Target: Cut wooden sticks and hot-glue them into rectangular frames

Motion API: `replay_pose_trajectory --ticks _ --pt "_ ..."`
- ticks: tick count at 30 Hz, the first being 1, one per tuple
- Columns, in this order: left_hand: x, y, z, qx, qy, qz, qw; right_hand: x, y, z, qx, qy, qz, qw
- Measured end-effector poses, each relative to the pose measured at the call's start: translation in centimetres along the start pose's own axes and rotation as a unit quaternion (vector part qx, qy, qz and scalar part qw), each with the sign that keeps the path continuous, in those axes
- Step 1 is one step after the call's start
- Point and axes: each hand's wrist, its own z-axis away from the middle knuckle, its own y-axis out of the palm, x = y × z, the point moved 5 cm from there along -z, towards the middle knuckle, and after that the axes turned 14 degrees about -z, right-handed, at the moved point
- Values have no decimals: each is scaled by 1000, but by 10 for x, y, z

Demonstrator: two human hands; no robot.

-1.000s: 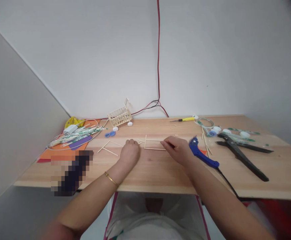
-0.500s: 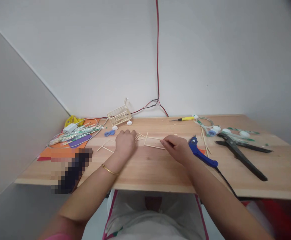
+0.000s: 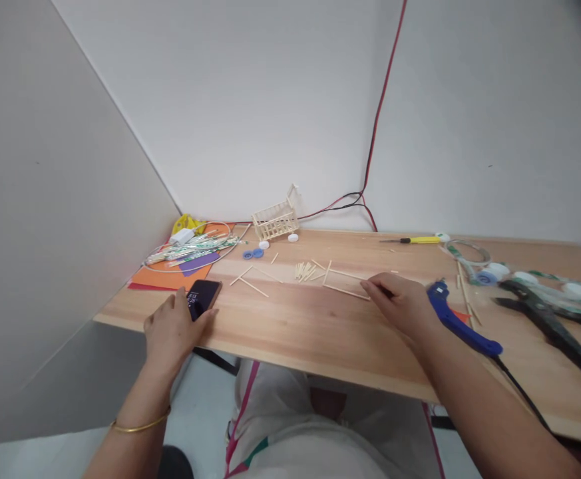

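Observation:
My left hand (image 3: 173,327) is at a dark smartphone (image 3: 203,297) with a lit screen, lying near the table's front left edge. Its fingers are along the phone's left side and its thumb is at the near right corner. With fingertips pinched together, my right hand (image 3: 394,299) holds the right end of a small frame of thin wooden sticks (image 3: 346,291), flat on the table. Left of that frame lie several short cut sticks (image 3: 304,271). Farther left is another joined piece of sticks (image 3: 247,282). The right fingertips hide the frame's far end.
A small stick-built cart (image 3: 276,223) with white cap wheels stands by the wall, near blue bottle caps (image 3: 253,254). Bagged sticks and a cable (image 3: 195,249) cover coloured paper at left. A blue glue gun (image 3: 462,326), yellow-handled knife (image 3: 422,240) and black cutters (image 3: 550,316) lie at right.
My left hand has left the short sticks and moved left and nearer to the phone. My right hand keeps its pinch on the stick frame. The view has turned left.

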Motion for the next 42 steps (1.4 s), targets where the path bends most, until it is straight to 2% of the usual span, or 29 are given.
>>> replay_pose_trajectory --ticks 2,4,15,17,19,21,24,27,31,33,34,37,38,39,40,42 --pt "2 6 0 27 -1 -4 1000 -2 2 0 3 5 7 1000" --pt "-1 8 0 29 -4 -10 1000 -2 3 0 3 9 10 1000" --pt "-12 9 0 -37 -13 -51 998 -2 3 -1 -7 17 12 1000" --pt "-10 11 -1 -35 -14 -39 999 -1 3 -1 -12 19 12 1000" --pt "-2 16 -4 -3 -19 6 1000 -1 2 -1 -15 19 11 1000" --pt "12 23 -6 30 -34 96 994 0 2 -1 -12 19 11 1000" --pt "42 27 -6 6 -97 223 970 -2 4 -1 1 21 14 1000" --pt "71 27 2 -16 -175 227 958 -5 5 1 7 26 15 1000" --pt "87 29 20 -13 -244 250 937 -8 7 2 8 25 18 1000" --pt "87 37 31 12 -305 345 887 -8 8 2 10 21 20 1000" --pt "85 44 36 25 -332 419 845 -8 8 2 12 20 20 1000" --pt "67 63 45 84 -341 657 667 -8 9 3 20 22 24 999" --pt "60 67 48 106 -336 705 615 -8 9 3 22 22 26 999" --pt "55 70 50 123 -335 734 578 -8 10 3 22 23 27 999" --pt "51 72 53 133 -336 750 555 -9 10 3 21 25 28 999" --pt "47 74 55 123 -338 761 541 -9 10 3 21 28 29 999"
